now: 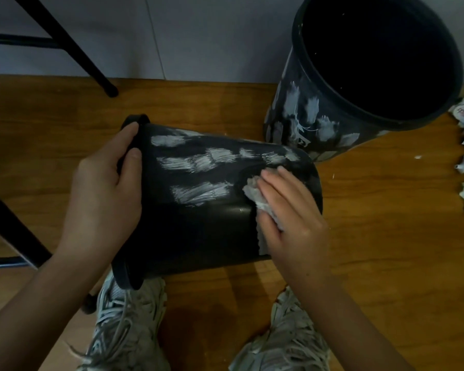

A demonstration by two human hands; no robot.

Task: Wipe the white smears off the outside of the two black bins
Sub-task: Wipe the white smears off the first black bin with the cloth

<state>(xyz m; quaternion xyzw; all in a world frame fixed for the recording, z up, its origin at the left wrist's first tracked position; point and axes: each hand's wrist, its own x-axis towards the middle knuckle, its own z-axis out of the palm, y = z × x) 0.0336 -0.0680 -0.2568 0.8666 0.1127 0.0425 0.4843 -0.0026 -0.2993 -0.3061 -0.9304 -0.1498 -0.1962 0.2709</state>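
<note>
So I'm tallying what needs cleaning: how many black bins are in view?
2. One bin lies on its side, held between the hands; the other bin stands upright at the upper right near the wall. Both show white smears.

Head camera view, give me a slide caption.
Left hand grips tipped bin rim; right hand presses tissue on white smears.

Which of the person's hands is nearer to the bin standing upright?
The right. The right hand presses a cloth on the tipped bin just below the upright bin; the left hand grips the tipped bin's far rim.
</note>
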